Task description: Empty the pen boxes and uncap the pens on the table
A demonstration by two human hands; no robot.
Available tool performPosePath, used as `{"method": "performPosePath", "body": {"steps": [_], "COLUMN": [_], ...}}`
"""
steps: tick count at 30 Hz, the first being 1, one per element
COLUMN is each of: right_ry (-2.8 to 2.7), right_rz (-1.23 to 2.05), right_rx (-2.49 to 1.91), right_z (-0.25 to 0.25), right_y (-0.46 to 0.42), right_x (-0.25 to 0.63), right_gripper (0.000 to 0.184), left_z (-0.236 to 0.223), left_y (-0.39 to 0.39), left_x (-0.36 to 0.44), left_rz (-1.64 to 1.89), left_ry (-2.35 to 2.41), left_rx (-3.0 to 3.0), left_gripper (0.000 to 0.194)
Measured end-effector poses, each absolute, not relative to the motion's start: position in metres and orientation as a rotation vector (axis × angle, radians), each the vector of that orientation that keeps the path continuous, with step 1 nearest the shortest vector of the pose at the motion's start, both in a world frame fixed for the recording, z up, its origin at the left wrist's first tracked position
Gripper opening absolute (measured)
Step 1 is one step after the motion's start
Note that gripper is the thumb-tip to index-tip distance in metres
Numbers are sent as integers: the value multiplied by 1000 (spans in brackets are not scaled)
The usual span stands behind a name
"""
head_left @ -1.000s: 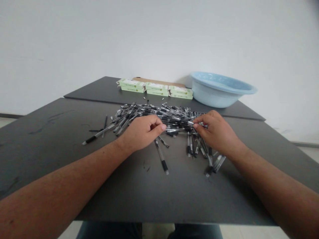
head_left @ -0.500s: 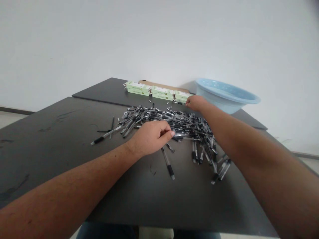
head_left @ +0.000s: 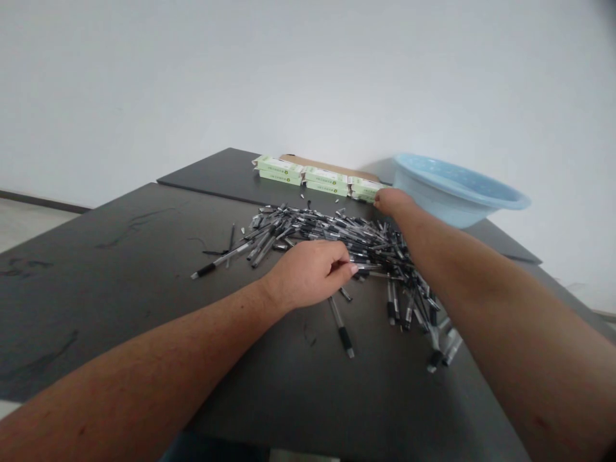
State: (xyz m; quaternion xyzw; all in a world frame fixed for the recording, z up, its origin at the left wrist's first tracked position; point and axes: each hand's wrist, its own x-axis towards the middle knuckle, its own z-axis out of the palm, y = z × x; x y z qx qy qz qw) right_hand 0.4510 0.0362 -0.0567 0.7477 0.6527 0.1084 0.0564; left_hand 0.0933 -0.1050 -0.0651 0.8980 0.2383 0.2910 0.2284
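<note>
My left hand (head_left: 312, 273) is closed, thumb and forefinger pinched together at the near edge of a heap of clear pens (head_left: 327, 226) with black grips. Pens lie right beside its fingertips, so whether it holds one is unclear. Farther back, my right hand (head_left: 393, 201) reaches past the heap to the front of the rightmost green box (head_left: 366, 187). Its fingers are closed on a pen (head_left: 364, 200), of which only a short dark length shows to the left. One loose pen (head_left: 341, 328) lies nearer me, below the left hand.
More pale green boxes (head_left: 282, 172) stand stacked in a row at the back, before a brown flat piece (head_left: 332, 168). A light blue basin (head_left: 452, 192) stands at back right, near the wall. The dark table (head_left: 120, 256) has ink-like smears on its left.
The whole view has shifted, so table, boxes and basin sit farther right. Both hands keep nearly the same places relative to the heap and the boxes.
</note>
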Motion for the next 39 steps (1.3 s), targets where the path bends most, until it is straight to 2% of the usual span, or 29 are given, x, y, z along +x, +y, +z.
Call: {"method": "performPosePath", "body": {"steps": [5,12,19,26,33,39], "right_ry": [1934,2138,2317,2259,2161,2311], "right_rz": [358,477,261,403,372,349], "right_rx": [2377,2410,2667,2829,2886,2856], "right_z": [-30,-7,-12,-43,-60,-64], "right_y": [11,-97,-190,-200,-198,-201], "right_x": [442,424,408,418,439,419], "right_gripper": [31,42,38,37,34,26], "left_z": [-66,-68,-68,-72,-74,-73], "left_y": [-104,-102,-102,-98,-94,-92], "left_x": [94,95,97,96,95,93], "left_rz": [785,777,764,785,770,763], "left_ry": [668,677,681,675,694,747], "left_rx": [2499,2523,2529,2541,2526,2506], "left_gripper": [21,23,22,21,21,26]}}
